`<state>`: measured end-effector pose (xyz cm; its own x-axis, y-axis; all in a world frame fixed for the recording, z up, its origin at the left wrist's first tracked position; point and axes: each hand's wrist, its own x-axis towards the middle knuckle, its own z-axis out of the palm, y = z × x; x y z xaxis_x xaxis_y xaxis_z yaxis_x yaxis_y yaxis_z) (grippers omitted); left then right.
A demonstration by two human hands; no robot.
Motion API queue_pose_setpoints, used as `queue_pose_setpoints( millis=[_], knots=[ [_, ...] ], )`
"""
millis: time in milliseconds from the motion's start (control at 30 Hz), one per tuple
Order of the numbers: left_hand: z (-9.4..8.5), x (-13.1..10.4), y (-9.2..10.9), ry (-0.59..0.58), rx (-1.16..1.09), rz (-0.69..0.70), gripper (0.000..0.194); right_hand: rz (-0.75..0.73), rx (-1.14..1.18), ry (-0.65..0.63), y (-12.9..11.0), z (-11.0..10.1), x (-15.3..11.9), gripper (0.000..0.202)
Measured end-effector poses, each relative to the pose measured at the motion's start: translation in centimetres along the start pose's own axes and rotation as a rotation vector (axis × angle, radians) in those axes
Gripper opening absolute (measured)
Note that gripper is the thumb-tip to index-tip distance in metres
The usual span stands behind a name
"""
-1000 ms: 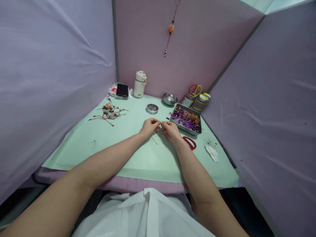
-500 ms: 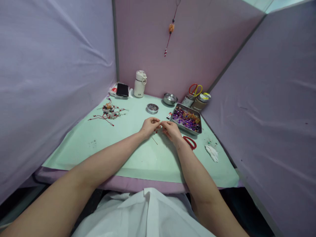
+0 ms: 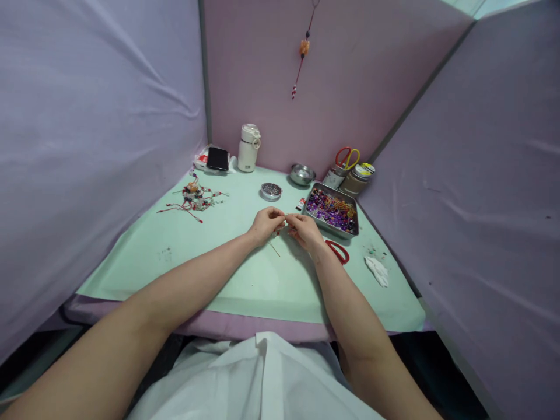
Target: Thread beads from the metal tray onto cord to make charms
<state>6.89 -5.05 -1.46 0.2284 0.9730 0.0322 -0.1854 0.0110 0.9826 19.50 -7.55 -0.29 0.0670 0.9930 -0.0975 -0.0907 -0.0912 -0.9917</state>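
Over the middle of the table, my left hand (image 3: 266,225) and my right hand (image 3: 303,228) meet fingertip to fingertip, both closed in a pinch. Between them they grip a thin beaded cord (image 3: 276,233); its small red and pale beads show just below the fingers. The exact spot they pinch is too small to make out. A fine brownish cord end (image 3: 275,249) reaches down toward the cloth. Close by my right wrist lie red-handled scissors (image 3: 338,252), their blades mostly hidden by the arm.
A metal tray (image 3: 336,232) of purple and orange beads stands right, beside jars (image 3: 356,179) and a steel bowl (image 3: 302,174). Behind my hands sits a round bead dish (image 3: 271,192). Finished-looking beaded strands (image 3: 195,196), a phone (image 3: 217,158) and a white bottle (image 3: 249,149) are left.
Both hands stay nearly in place, with only a slight shift of the fingers at the pinch. The whole view has moved a little.
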Motion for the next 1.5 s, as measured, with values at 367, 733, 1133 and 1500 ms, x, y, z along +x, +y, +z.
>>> queue_pose_setpoints(
  millis=[367,733,1133,1500],
  knots=[
    [-0.7,0.3,0.2,-0.08,0.124,0.055,0.006,0.046,0.048,-0.019,0.2,-0.5,0.4,0.027],
    [-1.4,1.0,0.1,-0.091,0.143,0.068,0.016,-0.014,-0.109,-0.016,0.3,-0.5,0.2,0.032],
    [-2.0,1.7,-0.3,-0.15,0.282,0.127,0.011,-0.111,-0.29,0.033,0.7,-0.4,0.4,0.027],
    [-1.8,1.3,0.0,-0.17,0.239,0.056,0.01,-0.113,-0.334,0.008,0.7,-0.4,0.4,0.025]
  ],
)
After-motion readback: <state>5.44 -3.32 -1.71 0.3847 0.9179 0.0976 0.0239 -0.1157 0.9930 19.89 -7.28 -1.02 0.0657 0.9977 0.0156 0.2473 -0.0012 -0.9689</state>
